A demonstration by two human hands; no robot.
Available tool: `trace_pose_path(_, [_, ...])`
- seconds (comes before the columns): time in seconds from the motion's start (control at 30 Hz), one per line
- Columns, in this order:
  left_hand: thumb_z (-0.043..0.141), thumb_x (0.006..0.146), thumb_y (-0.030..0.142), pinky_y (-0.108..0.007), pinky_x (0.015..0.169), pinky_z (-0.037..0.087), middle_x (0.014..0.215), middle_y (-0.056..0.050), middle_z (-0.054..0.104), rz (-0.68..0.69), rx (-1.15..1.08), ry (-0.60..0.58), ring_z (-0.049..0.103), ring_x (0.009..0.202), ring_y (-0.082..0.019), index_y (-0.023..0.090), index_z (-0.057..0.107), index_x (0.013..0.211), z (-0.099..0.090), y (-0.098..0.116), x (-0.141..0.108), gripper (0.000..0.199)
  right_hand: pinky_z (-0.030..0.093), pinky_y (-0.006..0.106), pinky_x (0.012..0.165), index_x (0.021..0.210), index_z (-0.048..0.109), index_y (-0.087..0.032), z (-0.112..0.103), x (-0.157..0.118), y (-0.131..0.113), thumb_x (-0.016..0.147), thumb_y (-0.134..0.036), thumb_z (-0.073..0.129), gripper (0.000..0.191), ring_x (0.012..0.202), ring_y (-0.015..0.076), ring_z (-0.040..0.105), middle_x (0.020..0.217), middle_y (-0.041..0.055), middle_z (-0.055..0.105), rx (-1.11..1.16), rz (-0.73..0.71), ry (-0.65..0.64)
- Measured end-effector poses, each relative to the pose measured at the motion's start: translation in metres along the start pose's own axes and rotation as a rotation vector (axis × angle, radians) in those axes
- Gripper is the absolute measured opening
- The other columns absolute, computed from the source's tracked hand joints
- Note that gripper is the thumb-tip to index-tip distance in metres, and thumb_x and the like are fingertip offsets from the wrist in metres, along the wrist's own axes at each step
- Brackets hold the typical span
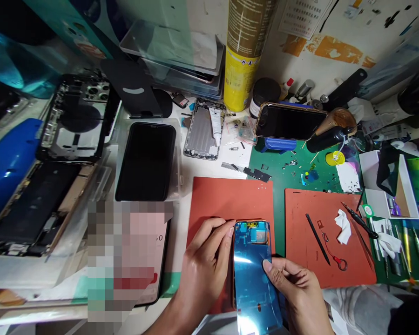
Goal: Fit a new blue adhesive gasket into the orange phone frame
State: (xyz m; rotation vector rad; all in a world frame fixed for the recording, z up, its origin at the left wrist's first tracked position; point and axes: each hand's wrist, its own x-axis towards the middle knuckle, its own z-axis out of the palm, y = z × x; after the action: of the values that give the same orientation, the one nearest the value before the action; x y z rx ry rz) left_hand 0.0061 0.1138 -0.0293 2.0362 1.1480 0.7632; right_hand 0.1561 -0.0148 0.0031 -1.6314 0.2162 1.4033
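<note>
A phone frame [253, 284] with a shiny, see-through blue film over its face is held at the front edge of the red mat [212, 195]. My left hand [206, 258] pinches its upper left edge between thumb and fingertips. My right hand [298, 291] grips the right side, the thumb lying on the blue film and the fingers partly behind. Near the frame's top, a yellow part and a pale square area show. The lower end lies toward me, close to the bottom of the view.
A second red mat [296, 232] carries a black stick [317, 239], tweezers with a red loop [335, 256] and crumpled tissue [342, 227]. Left lie a black phone [146, 160], a lit phone [148, 260] and an opened phone [75, 121]. A yellow spray can [242, 79] stands behind.
</note>
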Motion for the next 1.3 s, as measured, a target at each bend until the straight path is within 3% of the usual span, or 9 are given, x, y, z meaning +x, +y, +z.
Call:
trace_pose_path(0.43, [0.056,0.108,0.014,-0.017,0.089,0.060,0.108,-0.003,0.072,0.020,0.031,-0.004,0.076,0.096,-0.011,0.019,0.075,0.122,0.0005,-0.0013,-0.0008,0.024,0.060,0.031,0.064,0.096,0.090,-0.014,0.0032,-0.0008,-0.0031,0.073,-0.056,0.099,0.049,0.065,0.0232,0.075,0.079,0.0131,0.082,-0.012,0.008,0.006])
trace_pose_path(1.3, [0.057,0.107,0.017,-0.022,0.095,0.061,0.114,-0.004,0.072,0.047,0.074,-0.001,0.077,0.100,-0.015,0.021,0.074,0.128,-0.0017,-0.0055,-0.0045,0.027,0.060,0.031,0.066,0.092,0.090,-0.015,0.0073,-0.0024,-0.0085,0.074,-0.058,0.098,0.048,0.068,0.0232,0.075,0.078,0.0126,0.082,0.005,0.019,-0.016])
